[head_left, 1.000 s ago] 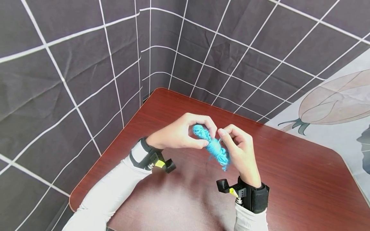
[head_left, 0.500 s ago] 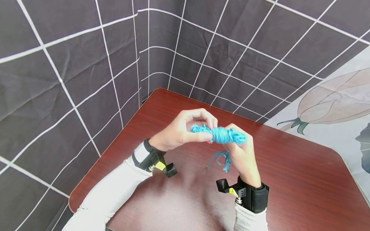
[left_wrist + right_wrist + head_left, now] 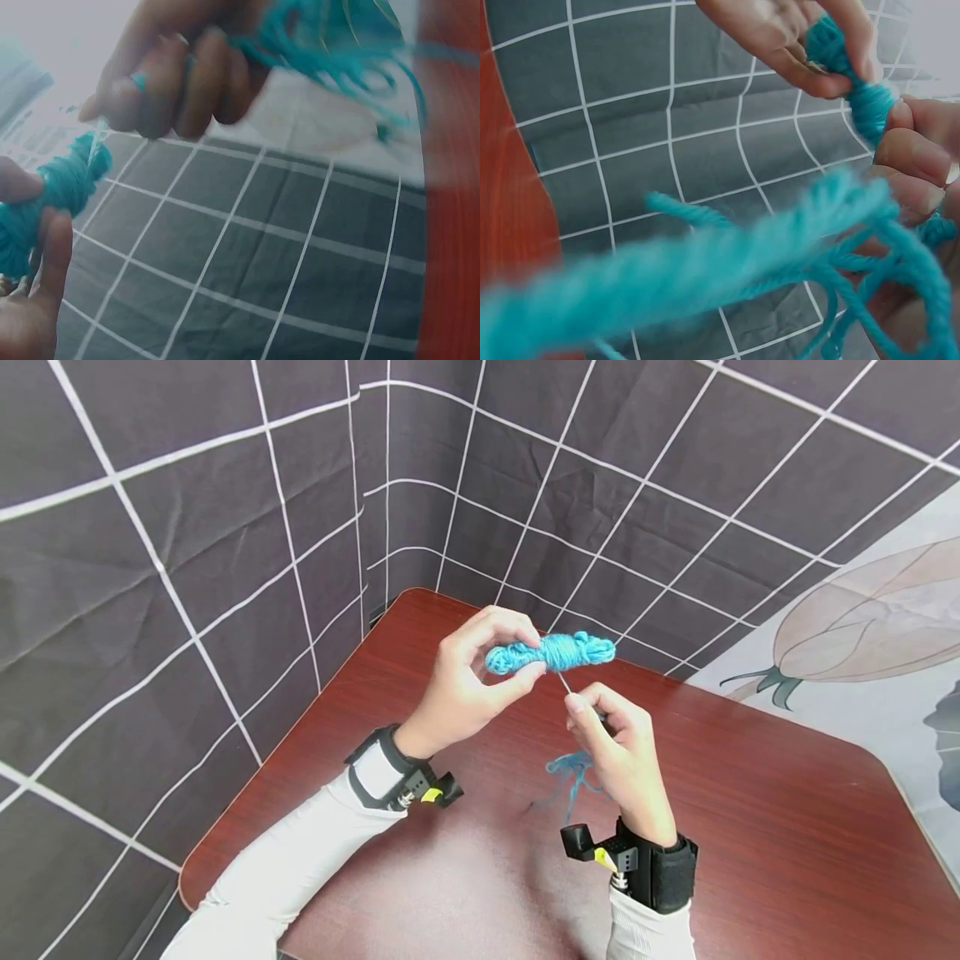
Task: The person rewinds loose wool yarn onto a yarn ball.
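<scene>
A small skein of turquoise yarn, wound round its middle with loops at both ends, is held in the air above the table. My left hand pinches it between thumb and fingers near its left end. Lower and to the right, my right hand grips a strand of the yarn, which runs taut up to the wound middle. Loose yarn dangles below the right hand. In the right wrist view, loose strands hang close to the camera, partly covering the right fingers.
The reddish-brown table lies under both hands. Dark cloth with white grid lines rises along its left and back edges. A pale cloth with a printed flower hangs at the right.
The skein passed round the right hand and swung level; my left hand has now lifted it up and away. A strand has drawn taut between the hands, while the right hand stayed nearly in place.
</scene>
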{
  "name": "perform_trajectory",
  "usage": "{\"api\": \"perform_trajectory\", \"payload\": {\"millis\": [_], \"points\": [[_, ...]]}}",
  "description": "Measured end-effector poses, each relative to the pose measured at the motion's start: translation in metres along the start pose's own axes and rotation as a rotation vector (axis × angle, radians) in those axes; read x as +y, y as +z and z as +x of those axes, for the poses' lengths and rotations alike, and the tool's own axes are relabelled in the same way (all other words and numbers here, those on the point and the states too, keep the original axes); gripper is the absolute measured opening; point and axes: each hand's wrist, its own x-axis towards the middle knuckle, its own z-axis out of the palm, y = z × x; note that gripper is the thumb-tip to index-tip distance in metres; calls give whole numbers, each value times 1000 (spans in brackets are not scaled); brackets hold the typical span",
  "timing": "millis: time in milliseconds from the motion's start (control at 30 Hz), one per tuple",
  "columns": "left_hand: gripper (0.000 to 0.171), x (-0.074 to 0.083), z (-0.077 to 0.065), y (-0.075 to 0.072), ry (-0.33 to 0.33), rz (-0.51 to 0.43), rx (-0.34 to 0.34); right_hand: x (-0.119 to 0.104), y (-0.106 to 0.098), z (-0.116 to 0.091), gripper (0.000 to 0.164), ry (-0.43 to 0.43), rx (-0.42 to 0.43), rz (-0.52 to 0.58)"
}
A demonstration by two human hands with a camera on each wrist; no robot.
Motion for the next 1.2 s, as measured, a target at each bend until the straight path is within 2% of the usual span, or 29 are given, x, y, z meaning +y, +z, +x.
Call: {"api": "perform_trajectory", "payload": {"millis": [67,133,200,267,400,533,633,700,800,933,1100,1200], "points": [[21,4,2,0,31,123,-6,0,0,0,17,-4,6,3],[19,4,2,-1,38,220,-42,-1,0,0,16,-16,16,21],[18,5,2,-1,18,275,-105,-1,0,-1,16,-25,25,39],[16,6,2,-2,-24,285,-183,-1,-1,-1,15,-29,32,56],[16,6,2,-6,-112,243,-320,-2,-1,-2,15,-7,61,60],[15,5,3,-11,-159,165,-452,-4,-2,-2,15,18,106,61],[14,5,3,-13,-200,26,-552,-5,-2,-2,15,18,119,53],[15,5,3,-14,-219,-82,-593,-5,-2,-2,15,14,119,48],[15,3,2,-14,-234,-246,-595,-5,-1,-2,17,19,116,44],[16,-2,-1,-9,-221,-383,-519,-6,0,-1,15,43,96,50],[19,-12,-5,-1,-175,-433,-390,-6,0,0,16,24,91,-74],[20,-12,-5,1,-145,-418,-304,-5,0,1,17,-4,78,-69]]}}
